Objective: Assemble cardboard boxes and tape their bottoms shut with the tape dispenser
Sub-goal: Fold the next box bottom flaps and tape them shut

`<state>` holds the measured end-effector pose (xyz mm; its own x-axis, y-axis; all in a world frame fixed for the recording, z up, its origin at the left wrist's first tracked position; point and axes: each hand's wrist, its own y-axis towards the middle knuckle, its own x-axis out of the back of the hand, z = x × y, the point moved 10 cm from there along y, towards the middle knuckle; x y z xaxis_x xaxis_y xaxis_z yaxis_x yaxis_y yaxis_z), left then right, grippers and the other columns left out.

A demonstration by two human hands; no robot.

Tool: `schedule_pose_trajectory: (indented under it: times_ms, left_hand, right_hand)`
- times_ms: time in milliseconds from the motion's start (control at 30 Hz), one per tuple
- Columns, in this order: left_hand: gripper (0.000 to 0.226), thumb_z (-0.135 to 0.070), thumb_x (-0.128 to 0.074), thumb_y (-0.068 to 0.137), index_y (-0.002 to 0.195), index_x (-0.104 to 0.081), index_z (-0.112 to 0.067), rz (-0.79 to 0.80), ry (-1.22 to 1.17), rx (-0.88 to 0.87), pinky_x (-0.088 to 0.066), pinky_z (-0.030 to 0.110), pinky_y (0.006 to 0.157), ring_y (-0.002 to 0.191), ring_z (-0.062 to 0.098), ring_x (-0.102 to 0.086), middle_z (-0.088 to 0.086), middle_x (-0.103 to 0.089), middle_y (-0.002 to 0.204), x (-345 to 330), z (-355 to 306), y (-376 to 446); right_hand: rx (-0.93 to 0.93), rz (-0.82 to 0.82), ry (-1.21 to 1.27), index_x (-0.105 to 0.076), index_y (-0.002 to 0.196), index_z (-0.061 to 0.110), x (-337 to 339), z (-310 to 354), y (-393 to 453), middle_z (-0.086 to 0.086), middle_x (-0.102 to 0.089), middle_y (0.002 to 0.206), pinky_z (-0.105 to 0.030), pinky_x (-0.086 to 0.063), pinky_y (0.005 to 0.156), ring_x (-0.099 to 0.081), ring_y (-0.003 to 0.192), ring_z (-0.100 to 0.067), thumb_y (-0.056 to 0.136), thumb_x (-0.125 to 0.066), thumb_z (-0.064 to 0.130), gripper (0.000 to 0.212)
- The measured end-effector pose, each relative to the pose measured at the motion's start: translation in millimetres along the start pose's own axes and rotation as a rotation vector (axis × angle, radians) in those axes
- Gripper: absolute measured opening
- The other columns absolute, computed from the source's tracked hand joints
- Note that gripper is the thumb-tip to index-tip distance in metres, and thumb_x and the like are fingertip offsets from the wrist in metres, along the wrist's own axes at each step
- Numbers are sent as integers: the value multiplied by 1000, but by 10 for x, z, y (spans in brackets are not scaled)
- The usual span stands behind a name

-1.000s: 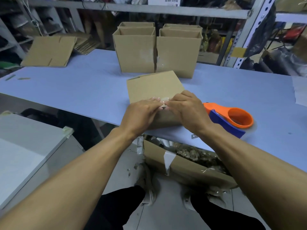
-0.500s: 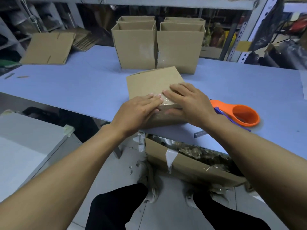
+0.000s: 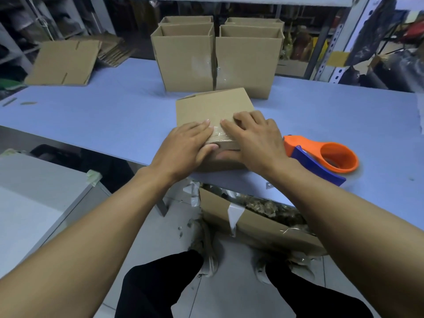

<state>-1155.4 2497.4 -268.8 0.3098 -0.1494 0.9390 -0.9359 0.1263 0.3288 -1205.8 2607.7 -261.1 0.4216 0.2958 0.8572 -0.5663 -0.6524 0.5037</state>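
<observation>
A cardboard box lies bottom-up at the near edge of the blue table. A strip of clear tape runs over its near edge. My left hand and my right hand both press on that edge, fingers flat on top and thumbs on the front face, fingertips almost meeting at the tape. The orange and blue tape dispenser rests on the table just right of my right hand, untouched.
Several assembled open boxes stand in two rows right behind the taped box. A flat cardboard blank lies at the far left. A scrap-filled carton sits on the floor under the table edge. A grey cabinet top is at my left.
Both hands slid from the front face up onto the box's top edge, smoothing the tape. The view has tilted down slightly. The dispenser has stayed where it was.
</observation>
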Motion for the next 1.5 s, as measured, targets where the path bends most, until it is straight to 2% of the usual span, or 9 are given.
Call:
schedule_pose_trajectory:
  times_ms: [200, 467, 600, 733, 900, 1067, 1200, 1367, 1500]
  left_hand:
    - [62, -35, -64, 92, 145, -46, -7, 10, 10, -3, -34, 43, 109, 138, 31, -41, 10, -41, 153, -35, -1, -39]
    - [54, -50, -38, 97, 141, -53, -23, -85, 2, -21, -45, 46, 98, 129, 33, -51, 4, -51, 146, 69, -75, -115]
    - [37, -36, -50, 97, 129, -65, -26, -151, -134, 70, -49, 47, 93, 126, 33, -55, -5, -60, 135, 56, -77, -111]
    - [34, -31, -62, 95, 129, -65, -26, -107, -274, 80, -41, 41, 104, 137, 22, -44, -11, -55, 138, 53, 41, -112]
    - [35, -27, -62, 95, 130, -63, -22, -58, -452, 95, -21, 25, 115, 142, 12, -35, -10, -51, 140, 26, 109, -102]
    - [37, -28, -61, 96, 132, -61, -20, -71, -414, 66, -24, 39, 119, 141, 15, -36, -11, -48, 140, 41, 115, -157]
    - [49, -48, -50, 97, 136, -58, -20, -28, -243, -7, -35, 44, 113, 140, 20, -41, -2, -49, 146, 101, 68, -131]
    - [67, -54, -25, 95, 139, -52, -12, 23, 134, -30, -44, 44, 88, 121, 33, -51, 8, -46, 150, 38, -85, 75]
    - [54, -39, -47, 98, 142, -47, -8, 4, 176, -6, -41, 44, 91, 126, 34, -46, 11, -44, 150, -66, -64, 103]
  right_hand:
    - [-20, 35, 28, -56, 134, 31, 19, -9, -25, -4, -56, 120, -42, -43, 75, -50, 110, -30, 70, -46, 85, 84]
    - [17, -11, 183, -60, 136, 28, 98, -53, -163, -13, -56, 140, -44, -45, 93, -49, 128, -37, 95, -37, 60, 57]
    - [22, 1, 257, -73, 118, 15, 43, 35, -132, -13, -67, 125, -50, -49, 97, -57, 116, -45, 98, -40, 42, 47]
    - [20, 97, 450, -69, 124, 15, 80, -56, -180, -8, -62, 135, -37, -34, 111, -45, 136, -35, 101, -50, 34, 36]
    - [11, 145, 529, -71, 122, 14, 105, -155, -170, -2, -63, 134, -44, -43, 108, -39, 143, -26, 99, -59, 23, 27]
    - [55, 121, 536, -69, 123, 13, 111, -169, -188, 0, -62, 136, -41, -40, 112, -38, 143, -24, 99, -57, 23, 28]
    - [38, 120, 422, -65, 130, 23, 121, -176, -176, 1, -57, 142, -58, -32, 109, -45, 138, -24, 99, -56, 36, 35]
    - [150, -15, 126, -66, 122, 19, 107, 93, 5, -4, -66, 116, -42, -42, 87, -60, 105, -32, 93, -43, 50, 49]
    - [156, -116, 49, -68, 122, 15, 28, 122, -16, -4, -67, 122, -38, -40, 86, -62, 108, -29, 91, -48, 48, 49]
